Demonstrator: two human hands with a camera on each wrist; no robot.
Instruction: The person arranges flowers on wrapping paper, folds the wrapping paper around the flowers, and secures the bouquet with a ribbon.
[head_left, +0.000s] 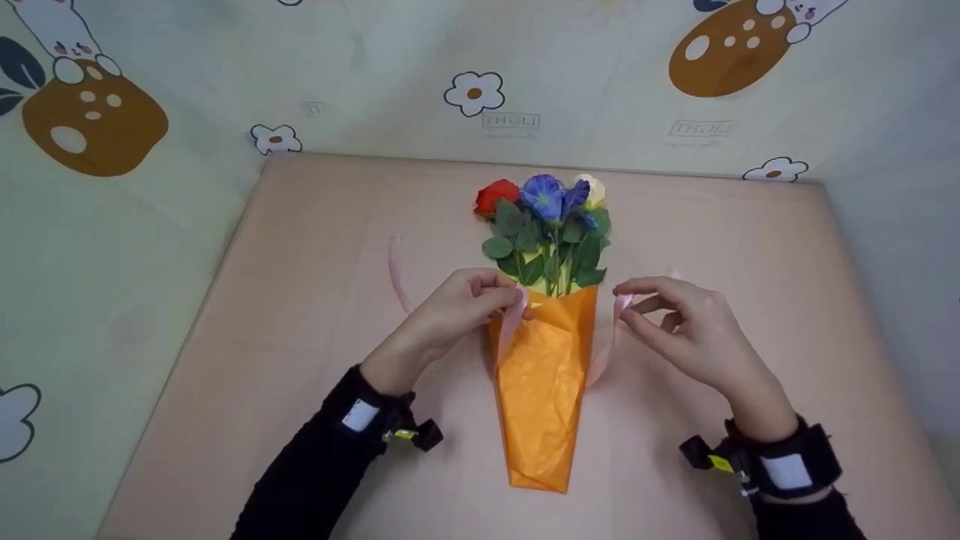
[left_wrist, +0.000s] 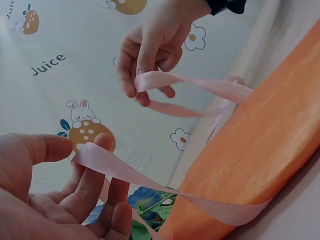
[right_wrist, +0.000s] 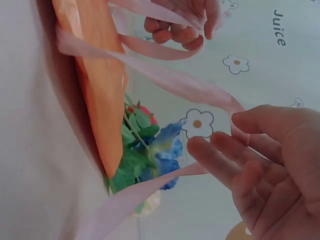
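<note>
A bouquet lies on the table, wrapped in orange paper [head_left: 544, 390]. From its top come a red flower [head_left: 496, 197], blue flowers [head_left: 544, 196], a pale cream flower [head_left: 594, 190] and green leaves [head_left: 525, 236]. A pink ribbon [left_wrist: 215, 207] passes beneath the wrap, its two sides raised. My left hand [head_left: 469, 304] pinches one side of the ribbon between thumb and fingers, above the paper's upper left. To the right of the bouquet, my right hand [head_left: 686, 326] pinches the other side [right_wrist: 185, 87] of the ribbon. No knot shows in the ribbon.
The bouquet lies on a pinkish table [head_left: 300, 247]. A loose ribbon tail [head_left: 396, 274] trails left of the left hand. Behind the table hangs a pale cloth [head_left: 375, 82] printed with flowers and rabbits. Both wrists wear black straps [head_left: 787, 465] with small cameras.
</note>
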